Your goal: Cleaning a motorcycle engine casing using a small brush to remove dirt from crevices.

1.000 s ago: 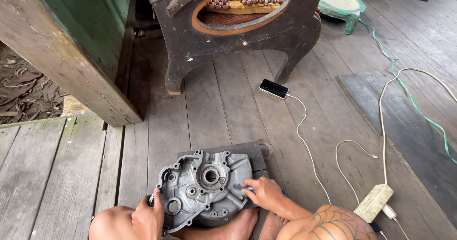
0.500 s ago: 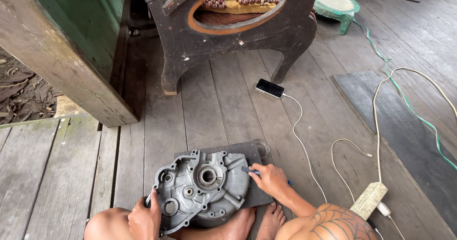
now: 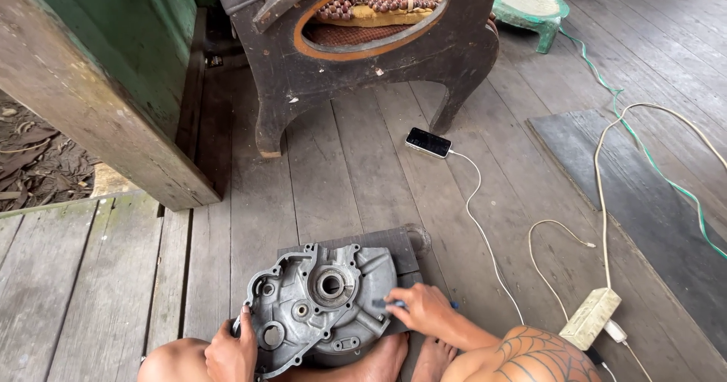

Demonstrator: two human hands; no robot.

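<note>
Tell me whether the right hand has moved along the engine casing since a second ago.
No real shift: the right hand stays at the right edge of the grey engine casing, holding a small blue tool against it.

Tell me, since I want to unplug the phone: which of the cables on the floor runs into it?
The thin white cable, plugged into the phone; the others pass farther right.

Ahead of the fingers (image 3: 394, 304), bare floor planks (image 3: 356, 177) give open passage up to the dark wooden chair (image 3: 363, 56). Right of the fingers, the white charging cable (image 3: 485, 238) and power strip (image 3: 591, 318) obstruct low sweeps.
</note>
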